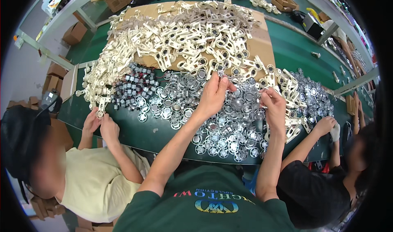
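Both my arms reach over a heap of round silver spoked parts (pixel 229 140) on the green table. My left hand (pixel 212 97) is closed in a pinch above the heap's far edge. A small shiny piece shows at its fingertips, too small to name, near the cream-coloured plastic arms with round ends (pixel 180 39). To the right, my right hand (pixel 274 107) has thumb and fingers pressed together at the heap's right side. What it pinches, if anything, blends into the silver parts behind. Small dark and silver motor-like blocks with wires (pixel 133 86) lie left of the heap.
A flat cardboard sheet (pixel 262 39) lies under the cream parts. At the left a co-worker's hands (pixel 100 123) hold a cream part; at the right another person's hand (pixel 325 125) is by more silver parts (pixel 315 97). Cardboard boxes (pixel 282 1) stand across the table.
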`<control>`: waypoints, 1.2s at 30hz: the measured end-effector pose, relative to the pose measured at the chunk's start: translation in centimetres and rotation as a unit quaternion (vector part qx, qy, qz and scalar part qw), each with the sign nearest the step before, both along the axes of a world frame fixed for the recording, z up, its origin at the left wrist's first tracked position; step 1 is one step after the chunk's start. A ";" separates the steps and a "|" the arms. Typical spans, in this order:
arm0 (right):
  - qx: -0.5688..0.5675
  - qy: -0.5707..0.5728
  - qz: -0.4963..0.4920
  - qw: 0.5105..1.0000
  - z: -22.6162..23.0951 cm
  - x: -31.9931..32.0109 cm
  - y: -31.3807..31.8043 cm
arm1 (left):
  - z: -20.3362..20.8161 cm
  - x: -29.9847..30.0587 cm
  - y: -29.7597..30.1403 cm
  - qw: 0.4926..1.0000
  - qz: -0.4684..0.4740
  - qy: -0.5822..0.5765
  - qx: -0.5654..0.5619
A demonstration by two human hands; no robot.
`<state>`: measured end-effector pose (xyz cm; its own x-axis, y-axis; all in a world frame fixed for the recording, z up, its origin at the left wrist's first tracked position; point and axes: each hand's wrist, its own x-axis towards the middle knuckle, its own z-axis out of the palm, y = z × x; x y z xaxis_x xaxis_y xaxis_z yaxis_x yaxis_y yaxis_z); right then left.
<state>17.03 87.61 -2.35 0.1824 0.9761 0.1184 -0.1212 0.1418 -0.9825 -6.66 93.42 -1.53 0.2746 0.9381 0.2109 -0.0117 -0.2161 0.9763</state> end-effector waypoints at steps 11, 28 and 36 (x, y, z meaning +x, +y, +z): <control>-0.050 0.203 0.055 0.976 1.6 -2.2 -0.3 | -0.1 2.6 -0.9 0.946 -0.091 -0.234 -0.204; 0.010 0.053 -0.019 0.998 0.3 -3.0 0.7 | -1.9 3.5 -0.9 0.989 0.094 0.092 0.064; 0.005 0.013 -0.079 0.997 2.3 0.7 1.8 | 2.3 7.4 4.0 0.977 -0.049 0.188 0.083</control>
